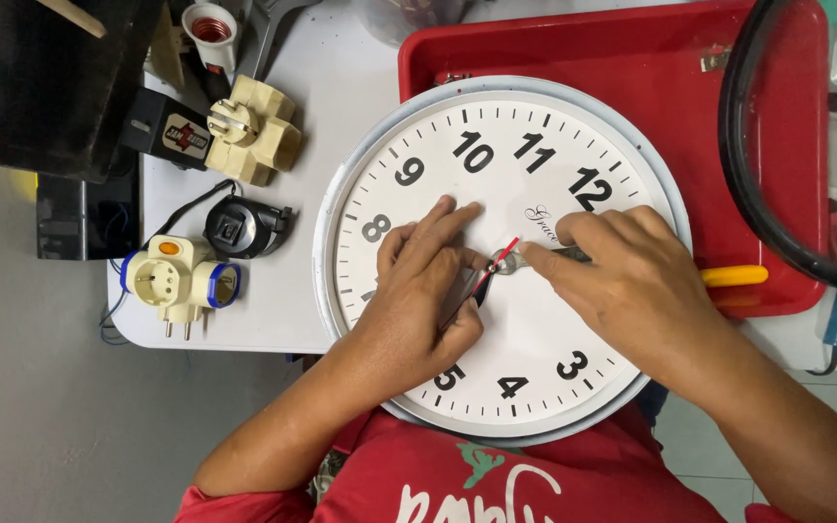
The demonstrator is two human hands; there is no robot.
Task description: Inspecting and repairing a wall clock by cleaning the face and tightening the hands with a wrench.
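Observation:
A big round wall clock (535,165) with a white face, black numerals and a pale rim lies face up in front of me, without a cover over the face. My left hand (418,310) rests on the face, its fingers pinching the dark hands by the centre. My right hand (622,281) holds a metal tool, likely pliers (559,256), with its tip at the centre hub. A thin red second hand (502,256) sticks out between my two hands.
A red tray (651,58) lies under the clock's far side, with a black ring-shaped rim (743,174) and a yellow handle (733,276) on it. Cream plug adapters (249,131), a white and blue adapter (176,281) and a black plug (239,228) sit on the white table (341,77) at left.

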